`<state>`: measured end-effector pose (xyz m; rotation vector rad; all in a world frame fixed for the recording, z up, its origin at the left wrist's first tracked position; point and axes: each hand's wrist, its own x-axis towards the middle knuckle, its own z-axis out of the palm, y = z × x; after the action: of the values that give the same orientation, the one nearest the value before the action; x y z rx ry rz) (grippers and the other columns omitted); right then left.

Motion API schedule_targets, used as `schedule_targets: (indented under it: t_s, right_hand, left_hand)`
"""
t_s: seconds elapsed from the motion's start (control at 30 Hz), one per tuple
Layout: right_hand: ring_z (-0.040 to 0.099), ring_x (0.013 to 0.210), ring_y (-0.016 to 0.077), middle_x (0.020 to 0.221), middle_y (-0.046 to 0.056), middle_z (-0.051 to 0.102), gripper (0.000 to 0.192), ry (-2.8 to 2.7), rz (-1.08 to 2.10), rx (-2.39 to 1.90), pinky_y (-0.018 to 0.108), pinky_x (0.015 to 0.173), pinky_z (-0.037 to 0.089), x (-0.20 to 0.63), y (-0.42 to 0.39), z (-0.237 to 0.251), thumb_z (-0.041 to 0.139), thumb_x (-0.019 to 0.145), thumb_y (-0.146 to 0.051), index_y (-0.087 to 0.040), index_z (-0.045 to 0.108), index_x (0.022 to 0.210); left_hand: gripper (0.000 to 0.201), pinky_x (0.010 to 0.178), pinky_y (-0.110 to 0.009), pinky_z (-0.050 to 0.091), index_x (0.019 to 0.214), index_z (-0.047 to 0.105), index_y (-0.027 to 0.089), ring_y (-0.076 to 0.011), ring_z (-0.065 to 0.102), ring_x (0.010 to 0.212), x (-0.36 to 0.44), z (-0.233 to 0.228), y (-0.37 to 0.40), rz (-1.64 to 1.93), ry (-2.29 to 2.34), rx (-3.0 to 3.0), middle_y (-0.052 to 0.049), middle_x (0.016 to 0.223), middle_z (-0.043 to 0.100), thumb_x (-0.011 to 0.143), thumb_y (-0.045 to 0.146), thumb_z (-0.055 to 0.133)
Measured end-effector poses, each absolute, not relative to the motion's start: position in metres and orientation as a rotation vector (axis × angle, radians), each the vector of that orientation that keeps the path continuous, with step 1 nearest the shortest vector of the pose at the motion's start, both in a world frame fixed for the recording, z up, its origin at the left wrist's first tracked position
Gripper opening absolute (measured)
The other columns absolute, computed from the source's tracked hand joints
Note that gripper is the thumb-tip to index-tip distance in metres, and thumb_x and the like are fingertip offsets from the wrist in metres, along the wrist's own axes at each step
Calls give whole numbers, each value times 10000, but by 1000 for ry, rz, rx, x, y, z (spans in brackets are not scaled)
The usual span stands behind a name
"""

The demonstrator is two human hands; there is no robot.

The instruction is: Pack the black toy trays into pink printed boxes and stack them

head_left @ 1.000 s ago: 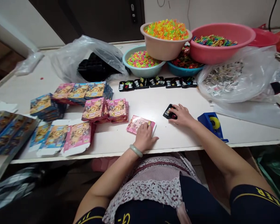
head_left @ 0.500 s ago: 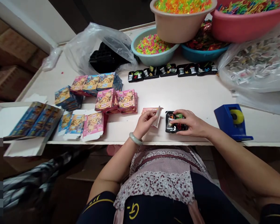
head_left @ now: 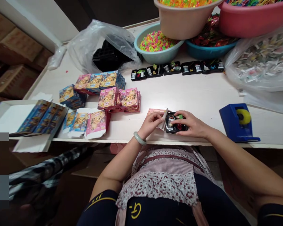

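My left hand [head_left: 153, 124], with a pale bangle at the wrist, is closed on a small pink carton [head_left: 155, 111] lying near the table's front edge. The carton's flap [head_left: 165, 117] stands up at its right end. Just to the right, my right hand [head_left: 191, 125] grips a black plastic tray [head_left: 170, 129] with its fingers over the top. Small items show in the tray, among them a white packet, something green and something red. The tray's left edge is up against the carton's open end; whether it is inside cannot be made out.
Filled black trays [head_left: 171, 68] stand in a row before tubs of small colourful pieces [head_left: 159, 53]. Pink boxes [head_left: 129, 99] and blue boxes [head_left: 69, 95] are stacked at left. A blue tape dispenser [head_left: 235, 124] stands right. A bag of packets [head_left: 261, 67] lies behind it.
My right hand has brought the black tray slightly left, and my left hand has shifted right with the carton. The gap between tray and carton has closed. The whole view has shifted a little.
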<state>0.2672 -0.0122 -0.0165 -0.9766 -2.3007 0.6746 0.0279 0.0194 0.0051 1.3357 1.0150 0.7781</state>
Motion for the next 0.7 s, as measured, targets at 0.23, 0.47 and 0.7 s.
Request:
schedule_targets:
  t_s: [0.23, 0.47, 0.7]
  right_hand:
    - [469, 1196, 283, 1214, 67, 522, 372, -2263, 594, -1174, 509, 1020, 411, 254, -15, -29, 681, 791, -349, -339, 646, 1161]
    - [420, 1249, 322, 1207, 77, 546, 350, -2281, 513, -1245, 550, 1041, 369, 246, -15, -38, 657, 810, -368, -317, 656, 1156]
    - [350, 1326, 361, 1264, 109, 528, 401, -2297, 475, -1346, 601, 1092, 291, 231, -19, -50, 687, 786, -371, -234, 635, 1159]
  left_hand:
    - [285, 673, -249, 459, 643, 514, 142, -128, 590, 817, 35, -13, 21, 727, 1022, 1341, -97, 1118, 665, 746, 356, 672]
    - [242, 570, -232, 425, 669, 526, 140, -74, 520, 637, 37, -17, 28, 691, 1029, 1302, -88, 1098, 662, 757, 319, 663]
    - [214, 733, -269, 457, 666, 530, 137, -124, 584, 840, 43, -29, 29, 729, 1021, 1366, -112, 1149, 646, 764, 287, 645]
